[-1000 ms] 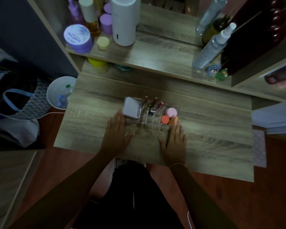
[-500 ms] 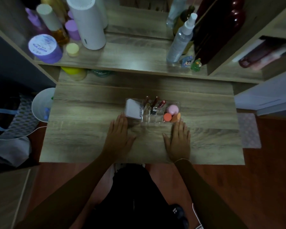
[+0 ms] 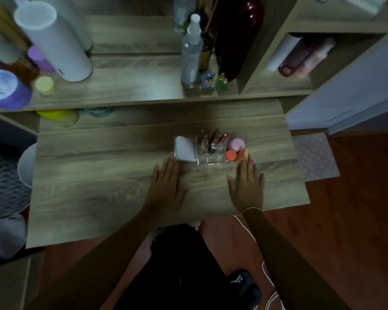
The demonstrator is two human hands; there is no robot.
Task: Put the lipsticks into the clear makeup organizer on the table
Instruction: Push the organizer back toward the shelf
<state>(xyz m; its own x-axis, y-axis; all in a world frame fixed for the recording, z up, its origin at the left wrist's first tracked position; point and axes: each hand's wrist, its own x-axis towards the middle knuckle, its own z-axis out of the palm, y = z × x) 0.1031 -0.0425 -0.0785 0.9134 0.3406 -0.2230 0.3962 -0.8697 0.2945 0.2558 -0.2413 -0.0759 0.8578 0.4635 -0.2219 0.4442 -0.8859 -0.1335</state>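
The clear makeup organizer (image 3: 213, 161) stands on the wooden table (image 3: 99, 186), just beyond my fingertips. Three reddish lipsticks (image 3: 213, 139) lean upright in its middle slots. A white box (image 3: 185, 148) fills its left compartment, and pink and orange sponges (image 3: 235, 148) fill the right one. My left hand (image 3: 167, 186) lies flat on the table, palm down, near the organizer's left front corner. My right hand (image 3: 246, 185) lies flat near the right front corner. Neither hand holds anything.
A raised shelf (image 3: 132, 90) behind the table carries a white cylinder (image 3: 54, 41), purple jars, a spray bottle (image 3: 191, 52), a dark red vase (image 3: 238, 34) and two small figurines. A white bin (image 3: 26, 166) sits left of the table. A white cable (image 3: 255, 240) hangs near my right arm.
The view has shifted, so the shelf and table sit differently in frame. Both hands remain flat in front of the organizer, with nothing picked up or released.
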